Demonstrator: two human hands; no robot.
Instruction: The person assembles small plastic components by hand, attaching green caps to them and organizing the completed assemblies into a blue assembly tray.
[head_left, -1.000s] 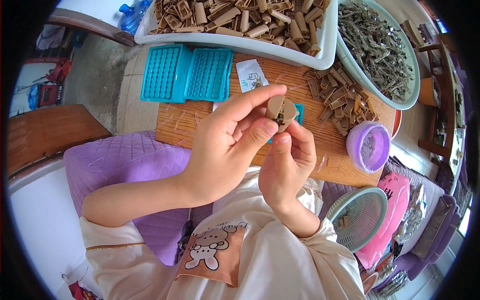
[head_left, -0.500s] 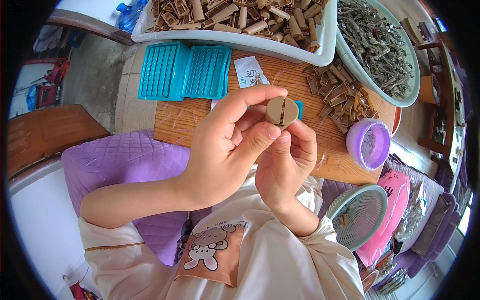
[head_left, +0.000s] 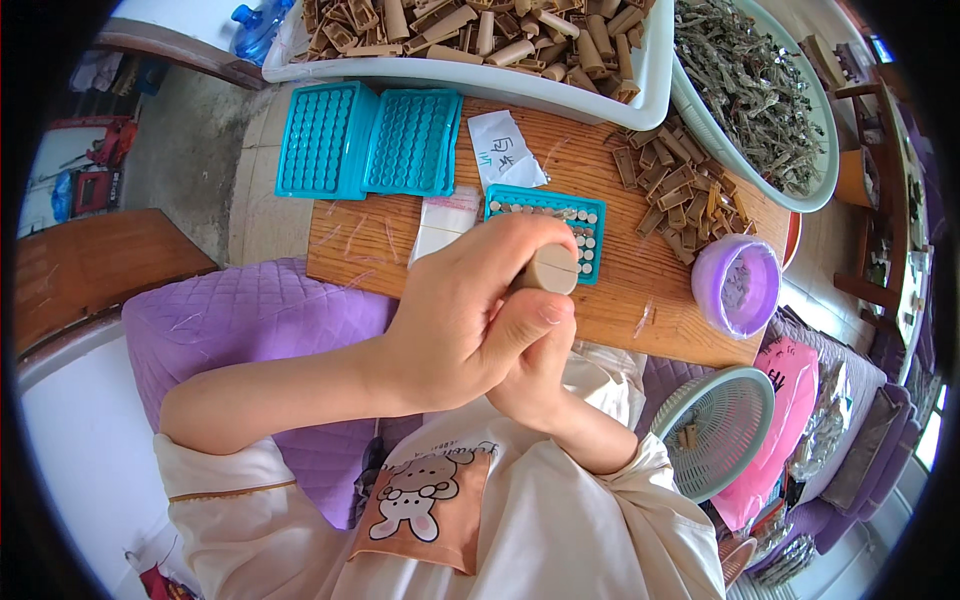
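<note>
My left hand (head_left: 450, 315) wraps round a tan plastic cylinder (head_left: 553, 268), thumb and index finger curled about its round end. A thin seam runs across that end, where two half shells meet. Tucked underneath, my right hand (head_left: 535, 385) presses against the left; its fingers are mostly hidden, so its hold on the cylinder's lower part cannot be made out. Just beyond them on the wooden table lies a teal tray (head_left: 602, 225) with small white-ended round pieces in it. A paper slip (head_left: 435, 235) sits partly behind my left hand.
Stacked teal trays (head_left: 325, 140) stand at the far left. A white bin (head_left: 640, 112) of tan shells fills the back, beside a pale green basin (head_left: 828, 150) of metal parts. Loose tan shells (head_left: 685, 190) and a purple bowl (head_left: 770, 285) lie right; a colander (head_left: 755, 400) stands below.
The cylinder's two halves had a wide gap with something inside; now they meet at a thin seam. Both hands have drawn lower and closer together, uncovering the teal tray.
</note>
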